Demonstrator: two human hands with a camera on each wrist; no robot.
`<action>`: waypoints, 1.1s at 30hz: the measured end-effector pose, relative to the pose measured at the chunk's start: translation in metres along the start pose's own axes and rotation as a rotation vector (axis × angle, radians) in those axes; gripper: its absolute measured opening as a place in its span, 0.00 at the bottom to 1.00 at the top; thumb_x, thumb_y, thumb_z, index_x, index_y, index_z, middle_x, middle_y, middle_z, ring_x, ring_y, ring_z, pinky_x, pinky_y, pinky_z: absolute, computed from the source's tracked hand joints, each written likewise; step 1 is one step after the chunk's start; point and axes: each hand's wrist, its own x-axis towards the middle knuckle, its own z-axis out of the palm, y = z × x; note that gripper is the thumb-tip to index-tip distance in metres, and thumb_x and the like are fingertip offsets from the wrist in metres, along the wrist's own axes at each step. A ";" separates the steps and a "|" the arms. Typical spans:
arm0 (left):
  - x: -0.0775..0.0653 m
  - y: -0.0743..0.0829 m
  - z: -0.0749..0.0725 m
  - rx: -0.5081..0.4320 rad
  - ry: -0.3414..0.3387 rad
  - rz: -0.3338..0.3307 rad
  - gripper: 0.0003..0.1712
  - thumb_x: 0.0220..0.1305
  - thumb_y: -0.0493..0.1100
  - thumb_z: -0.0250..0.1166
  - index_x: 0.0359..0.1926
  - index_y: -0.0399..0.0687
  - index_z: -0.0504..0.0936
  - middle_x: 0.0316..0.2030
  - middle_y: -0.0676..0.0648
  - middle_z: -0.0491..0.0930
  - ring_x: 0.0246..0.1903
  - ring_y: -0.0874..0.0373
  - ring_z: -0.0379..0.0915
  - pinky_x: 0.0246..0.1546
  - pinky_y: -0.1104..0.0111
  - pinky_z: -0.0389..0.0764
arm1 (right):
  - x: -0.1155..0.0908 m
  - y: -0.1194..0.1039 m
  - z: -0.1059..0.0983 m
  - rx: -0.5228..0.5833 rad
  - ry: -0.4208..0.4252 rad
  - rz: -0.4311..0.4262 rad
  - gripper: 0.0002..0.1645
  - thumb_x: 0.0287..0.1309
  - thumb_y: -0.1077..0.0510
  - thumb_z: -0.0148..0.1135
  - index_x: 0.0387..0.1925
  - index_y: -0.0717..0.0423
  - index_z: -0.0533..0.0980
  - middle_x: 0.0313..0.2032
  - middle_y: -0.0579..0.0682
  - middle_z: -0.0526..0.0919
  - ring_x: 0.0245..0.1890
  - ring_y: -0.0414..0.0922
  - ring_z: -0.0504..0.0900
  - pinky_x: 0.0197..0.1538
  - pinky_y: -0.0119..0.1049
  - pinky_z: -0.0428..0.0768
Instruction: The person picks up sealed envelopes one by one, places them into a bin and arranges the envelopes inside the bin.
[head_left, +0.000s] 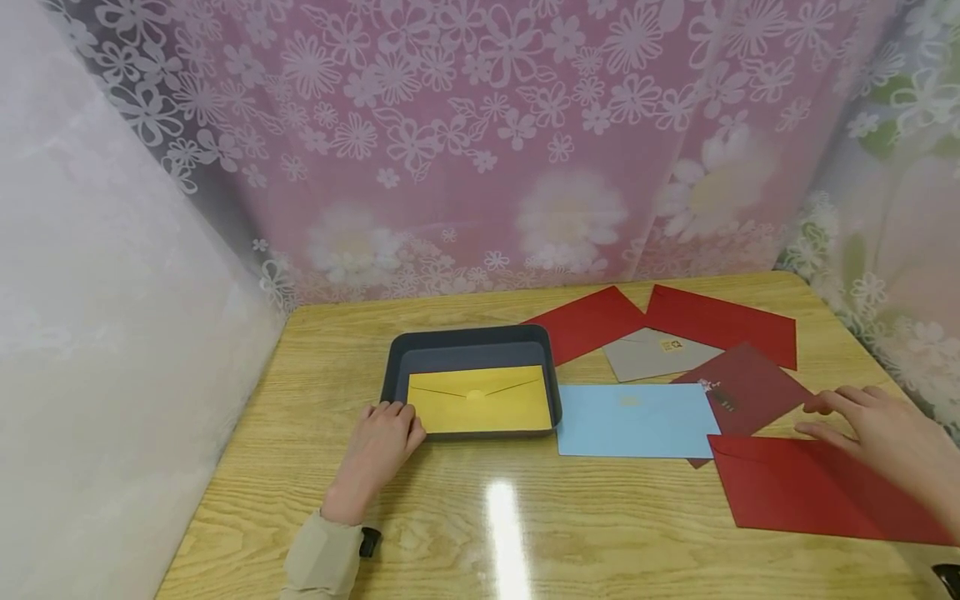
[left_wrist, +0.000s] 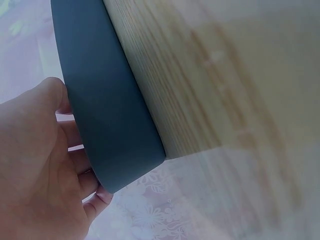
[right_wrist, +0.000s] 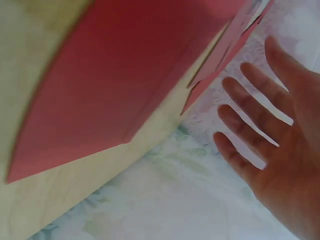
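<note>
My left hand grips the dark grey tray at its near left corner, with the fingers hooked over the rim. In the left wrist view the tray's outer wall shows against that hand. A yellow envelope lies inside the tray, flap side up. Over the near right part of the table, my right hand hovers above a red envelope and holds nothing. Its fingers are spread and loosely bent in the right wrist view.
Right of the tray lie a light blue envelope, a maroon envelope partly beneath it, and a grey envelope. Two more red envelopes lie toward the back. Flowered curtains hang behind the wooden table.
</note>
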 end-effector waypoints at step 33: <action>-0.001 -0.002 0.002 0.011 -0.002 0.004 0.21 0.68 0.39 0.63 0.19 0.52 0.66 0.18 0.55 0.58 0.21 0.58 0.54 0.32 0.65 0.58 | 0.003 0.012 0.003 0.231 -0.439 0.012 0.36 0.32 0.45 0.83 0.34 0.54 0.67 0.31 0.43 0.69 0.28 0.33 0.64 0.32 0.34 0.68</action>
